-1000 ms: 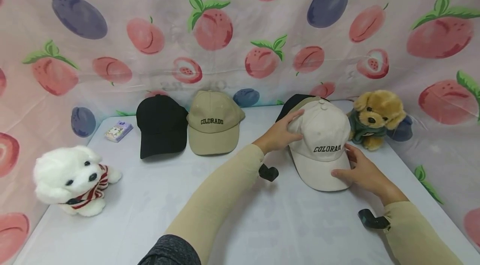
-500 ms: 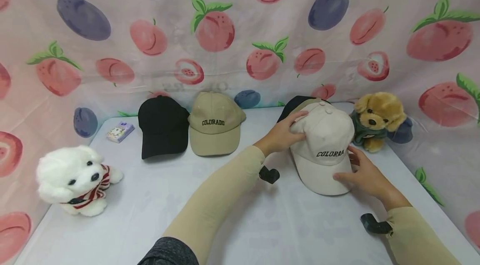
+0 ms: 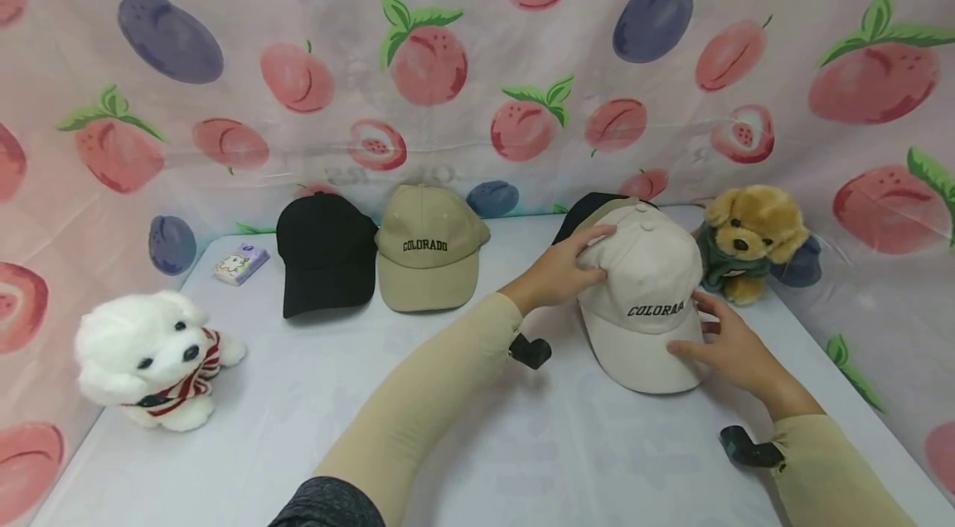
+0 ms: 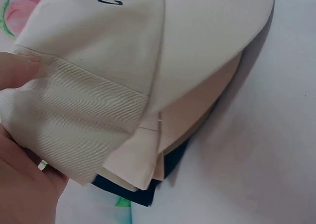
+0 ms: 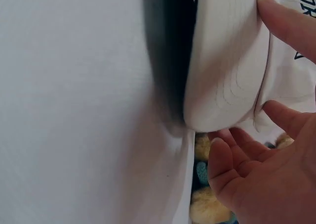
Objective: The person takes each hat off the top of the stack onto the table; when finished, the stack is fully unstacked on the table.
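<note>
A white baseball cap (image 3: 643, 278) lettered COLORADO sits over a stack at the right of the table, its brim facing the front. My left hand (image 3: 554, 274) pinches its left side, thumb outside and fingers behind the cloth in the left wrist view. My right hand (image 3: 734, 353) holds the right side, thumb at the base of the brim (image 5: 224, 61); its lower fingers curl under the edge in the right wrist view. Beneath it, a black cap (image 3: 584, 212) and a khaki rim show at the back left. Other brims (image 4: 202, 98) lie under it in the left wrist view.
A black cap (image 3: 326, 262) and a khaki COLORADO cap (image 3: 427, 249) stand side by side at the back left. A small purple pack (image 3: 241, 263) lies beside them. A white plush dog (image 3: 145, 357) sits at the left, a brown plush dog (image 3: 749, 237) just beyond the right hand.
The white cap has shifted very slightly right and toward the front, with both hands staying on it. The head view has tilted a little. The other caps and plush dogs stay in place.
</note>
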A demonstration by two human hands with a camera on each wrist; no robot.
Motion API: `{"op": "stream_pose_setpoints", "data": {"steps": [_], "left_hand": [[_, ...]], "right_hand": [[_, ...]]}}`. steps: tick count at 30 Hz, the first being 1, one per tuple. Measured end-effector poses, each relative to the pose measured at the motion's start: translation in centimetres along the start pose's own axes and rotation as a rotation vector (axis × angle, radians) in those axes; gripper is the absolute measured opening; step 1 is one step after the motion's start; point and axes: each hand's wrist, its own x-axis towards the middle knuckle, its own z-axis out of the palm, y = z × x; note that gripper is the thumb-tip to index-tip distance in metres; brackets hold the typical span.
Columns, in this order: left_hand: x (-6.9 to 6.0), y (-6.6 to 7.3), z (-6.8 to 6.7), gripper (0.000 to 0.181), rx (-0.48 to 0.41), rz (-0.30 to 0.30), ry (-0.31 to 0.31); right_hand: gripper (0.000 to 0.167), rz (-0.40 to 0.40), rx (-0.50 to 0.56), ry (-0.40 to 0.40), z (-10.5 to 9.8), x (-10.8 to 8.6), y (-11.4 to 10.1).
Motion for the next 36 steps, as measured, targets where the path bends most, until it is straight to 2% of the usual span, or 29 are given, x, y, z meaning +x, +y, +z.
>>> {"op": "stream_pose_setpoints", "data": {"steps": [9,24,36], "left_hand": [[-0.9,1.0,-1.0,0.057,0.022,0.066,0.004],[-3.0,2.5,-3.7,0.041,0.045,0.103,0.043],[-5.1,2.5,-5.7,0.037,0.027,0.116,0.071]], "right_hand": [[0.104,-0.027,-0.031,0.011,-0.3,-0.5,-0.9],[0.098,-0.120,-0.055,0.032,-0.3,-0.9,-3.1],[0.098,-0.129,-0.056,0.018,0.8,-0.8,-5.1]]}}
